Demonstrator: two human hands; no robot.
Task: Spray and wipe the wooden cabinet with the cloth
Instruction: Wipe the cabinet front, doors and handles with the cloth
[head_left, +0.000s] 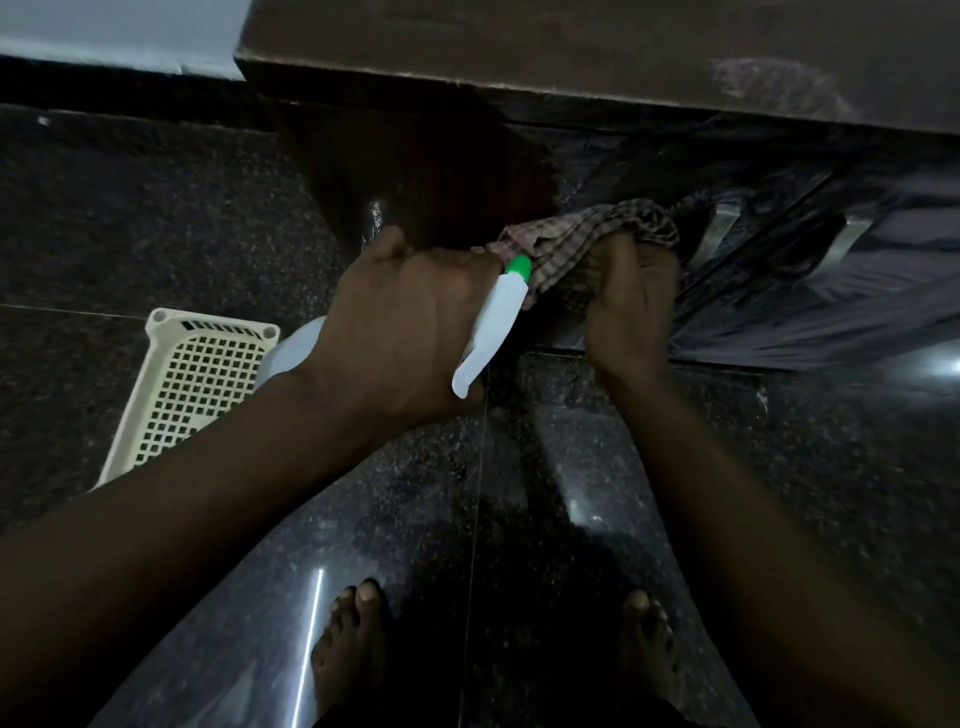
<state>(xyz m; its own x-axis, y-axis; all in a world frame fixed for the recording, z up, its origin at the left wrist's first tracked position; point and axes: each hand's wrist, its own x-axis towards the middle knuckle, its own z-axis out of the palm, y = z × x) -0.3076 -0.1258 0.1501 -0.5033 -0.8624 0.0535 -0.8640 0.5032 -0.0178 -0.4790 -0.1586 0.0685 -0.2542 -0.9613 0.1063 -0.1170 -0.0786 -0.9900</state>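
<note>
My left hand (400, 312) is gripping the spray bottle (493, 322). My right hand (631, 306) is bunching the cloth (587, 228) against the cabinet (571, 47). I think wiping is partway.

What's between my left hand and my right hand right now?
In the head view, the white head of the spray bottle, with its green nozzle, gripped by the left hand, and a fold of the checked cloth the right hand holds.

The left hand (400, 322) gripped a white spray bottle (493, 317) with a green nozzle, just beside the right hand (631, 306), which held a bunched checked cloth (587, 234) at the dark wooden cabinet (519, 47). A cream basket (192, 384) lay on the floor (130, 208).
</note>
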